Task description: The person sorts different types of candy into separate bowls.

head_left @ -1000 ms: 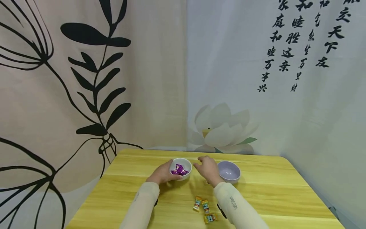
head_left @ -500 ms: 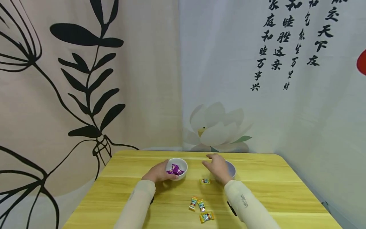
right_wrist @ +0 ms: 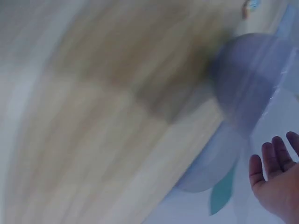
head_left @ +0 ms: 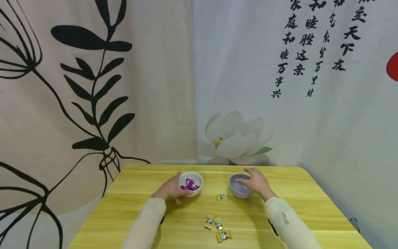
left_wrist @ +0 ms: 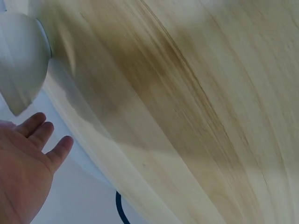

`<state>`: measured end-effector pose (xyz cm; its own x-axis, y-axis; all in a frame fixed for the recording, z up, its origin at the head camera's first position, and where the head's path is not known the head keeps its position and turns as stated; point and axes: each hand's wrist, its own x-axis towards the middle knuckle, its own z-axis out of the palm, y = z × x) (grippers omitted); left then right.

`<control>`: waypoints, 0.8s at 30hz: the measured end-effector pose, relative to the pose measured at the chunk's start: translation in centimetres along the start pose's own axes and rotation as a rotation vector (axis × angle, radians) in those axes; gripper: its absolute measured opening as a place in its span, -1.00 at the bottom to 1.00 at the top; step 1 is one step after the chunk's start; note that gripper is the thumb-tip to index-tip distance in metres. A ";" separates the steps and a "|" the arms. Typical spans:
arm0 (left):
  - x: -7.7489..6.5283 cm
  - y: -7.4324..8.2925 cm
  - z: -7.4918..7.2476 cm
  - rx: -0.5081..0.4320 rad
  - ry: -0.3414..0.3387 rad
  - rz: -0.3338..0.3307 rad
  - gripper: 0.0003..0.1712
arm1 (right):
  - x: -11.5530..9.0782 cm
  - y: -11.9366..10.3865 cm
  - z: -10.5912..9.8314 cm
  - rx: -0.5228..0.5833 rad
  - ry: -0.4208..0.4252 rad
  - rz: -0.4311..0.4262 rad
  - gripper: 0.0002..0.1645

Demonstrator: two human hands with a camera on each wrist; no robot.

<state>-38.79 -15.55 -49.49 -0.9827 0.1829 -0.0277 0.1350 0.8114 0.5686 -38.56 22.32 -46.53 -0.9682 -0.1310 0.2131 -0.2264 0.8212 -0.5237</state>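
Note:
In the head view a white bowl (head_left: 199, 186) with purple-wrapped candies (head_left: 189, 185) stands left of centre. My left hand (head_left: 169, 188) is around its left side, thumb along the near wall and fingers toward the back. In the left wrist view, relaxed fingers (left_wrist: 60, 151) sit just below the white bowl (left_wrist: 23, 58). A light purple bowl (head_left: 239, 192) stands to the right. Over its right side my right hand (head_left: 258, 183) spreads, the thumb overlapping the opening. In the right wrist view, loosely bent fingers (right_wrist: 271, 161) show below the purple bowl (right_wrist: 250, 77).
Between the bowls lies a yellow-wrapped candy (head_left: 222, 197). Several more yellow candies (head_left: 218, 223) lie nearer the front of the wooden table (head_left: 130, 193). Behind the table's far edge hangs a printed curtain (head_left: 168, 103).
My right hand has moved right, from between the bowls to over the purple bowl's right side, uncovering a yellow candy. The left hand stays at the white bowl. The head view has shifted slightly.

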 end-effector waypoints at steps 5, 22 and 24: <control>-0.1 -0.6 -0.3 -0.012 0.017 0.005 0.41 | -0.6 2.5 0.4 0.035 -0.059 0.030 0.15; -2.8 1.6 -1.5 -0.084 0.055 0.260 0.14 | -1.2 3.9 1.7 0.147 -0.157 0.098 0.49; -3.3 2.3 -1.3 -0.099 0.034 0.291 0.11 | -1.3 3.9 1.7 0.148 -0.162 0.104 0.49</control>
<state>-35.44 -14.96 -47.00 -0.9086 0.3794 0.1744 0.3998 0.6696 0.6260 -38.40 24.72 -50.22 -0.9889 -0.1469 0.0230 -0.1260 0.7462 -0.6537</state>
